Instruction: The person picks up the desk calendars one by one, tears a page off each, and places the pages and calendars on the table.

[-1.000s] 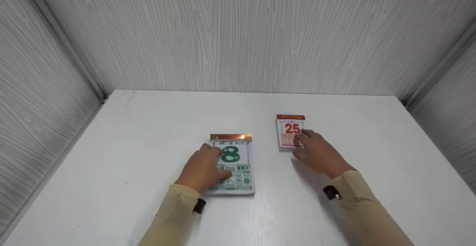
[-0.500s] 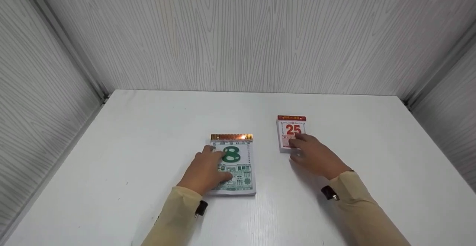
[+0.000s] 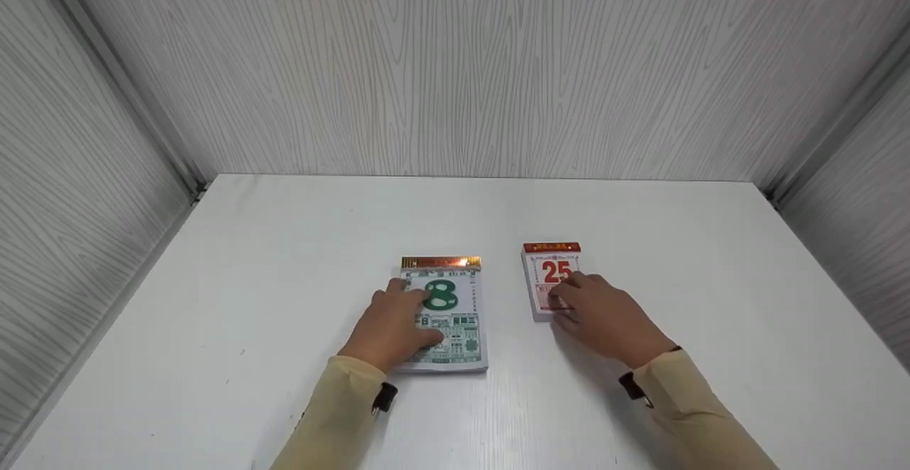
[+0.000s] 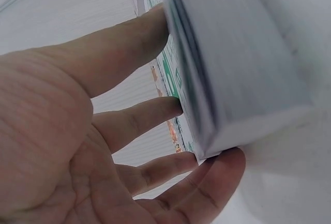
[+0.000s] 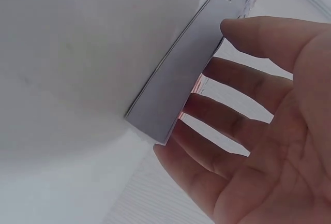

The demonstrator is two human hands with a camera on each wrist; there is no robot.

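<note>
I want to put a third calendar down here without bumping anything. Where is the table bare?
The white table is bare left of the green 8 calendar, along the back wall beyond both pads, and right of the red 25 calendar. The middle is crowded: the left hand and right hand rest on the pads, with only a narrow strip between.

Head view: you look forward and down over the counter point(image 3: 284, 242) from well above.
Left wrist view: very near, palm-side, facing the green calendar pad point(image 4: 243, 63).
Right wrist view: very near, facing the red calendar pad point(image 5: 176, 89).
Shared: both pads also show in your head view.
</note>
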